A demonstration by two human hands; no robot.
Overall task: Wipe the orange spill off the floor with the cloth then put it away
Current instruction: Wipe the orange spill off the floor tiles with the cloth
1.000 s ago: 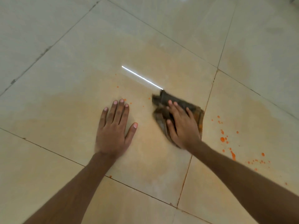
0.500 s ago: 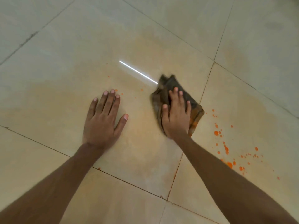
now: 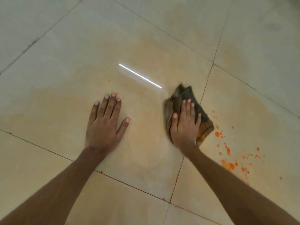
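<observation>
Floor: pale glossy tiles (image 3: 48, 46) are covered by a faint orange film.
Cloth: a dark bunched cloth (image 3: 186, 96) is pinned to the tile, just beside a grout line.
Right hand: the right hand (image 3: 185, 125) is laid palm-down on it, fingers straight, pressing rather than gripping, so pressure is spread.
Left hand: the left hand (image 3: 105, 124) is flattened on bare tile, holding nothing, apparently as a brace.
Spill: the orange drops (image 3: 227, 150) to the cloth's right are not yet wiped.

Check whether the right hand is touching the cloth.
Touching. The head view shows the right hand lying flat, palm down, on top of the cloth, with no gap between them; the cloth lies on the floor.
</observation>
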